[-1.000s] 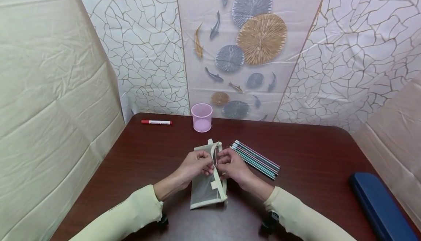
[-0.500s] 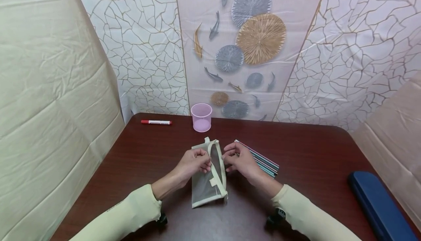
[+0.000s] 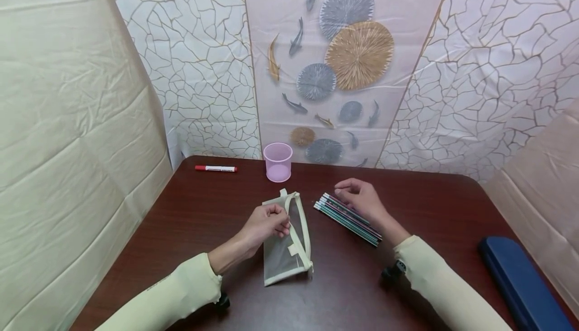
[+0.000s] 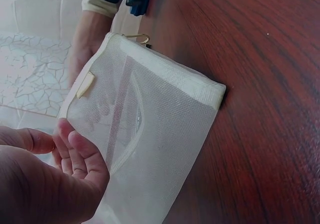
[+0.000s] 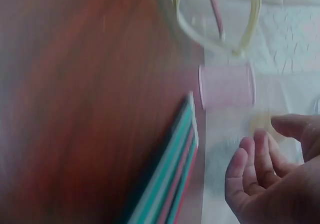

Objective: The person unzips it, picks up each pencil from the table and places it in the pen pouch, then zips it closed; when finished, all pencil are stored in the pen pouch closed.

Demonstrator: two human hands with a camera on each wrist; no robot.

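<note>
My left hand (image 3: pixel 270 224) pinches the opening edge of a cream mesh pencil pouch (image 3: pixel 280 263), which stands unzipped with its mouth toward the right. Through the mesh in the left wrist view, a thin reddish pencil (image 4: pixel 119 109) shows inside the pouch. My right hand (image 3: pixel 362 201) hovers over the far side of a bundle of pencils (image 3: pixel 346 220), fingers loosely bent and holding nothing. These pencils, teal, pink and dark with white ends, lie side by side on the table, also seen blurred in the right wrist view.
A pink cup (image 3: pixel 278 162) stands at the back of the dark wooden table (image 3: pixel 434 210). Left of it lies a red and white marker (image 3: pixel 215 168). A long blue case (image 3: pixel 524 283) rests along the right edge. Patterned cloth hangs behind the table.
My right hand has left the pouch's mouth and moved right and back, to above the pencils. The left hand keeps its grip on the pouch, whose opening is now wider.
</note>
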